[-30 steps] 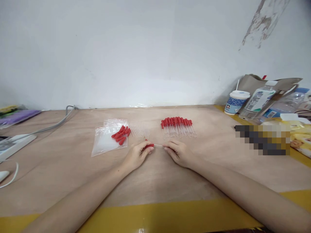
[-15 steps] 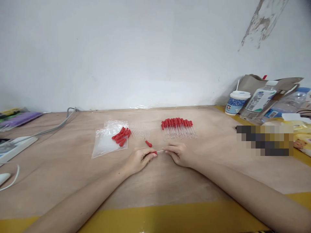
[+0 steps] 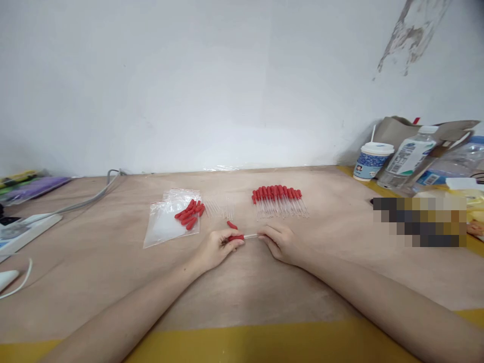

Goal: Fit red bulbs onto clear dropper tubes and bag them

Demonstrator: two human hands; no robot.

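My left hand (image 3: 217, 248) pinches a red rubber dropper bulb (image 3: 236, 237) between thumb and fingers. From the bulb's right end a thin clear dropper tube (image 3: 250, 236) runs to my right hand (image 3: 280, 244), whose closed fingertips grip its far end. Bulb and tube line up and meet, just above the tabletop. Behind my left fingers lies a loose red bulb (image 3: 232, 225), partly covered by them. Farther off, a row of droppers with red bulbs (image 3: 278, 192) lies side by side, beyond my right hand. Several bare clear tubes (image 3: 221, 205) lie left of that row.
A heap of red bulbs (image 3: 188, 218) rests on clear zip bags (image 3: 161, 229) at the left. A power strip (image 3: 32, 232) and grey cable (image 3: 85, 201) lie far left. At the right stand a paper cup (image 3: 372, 162) and a plastic bottle (image 3: 408, 156). A wall rises behind.
More of the red bulb shows between my left fingers. My right fingertips have shifted slightly right along with the tube. The whole view has also moved a little.
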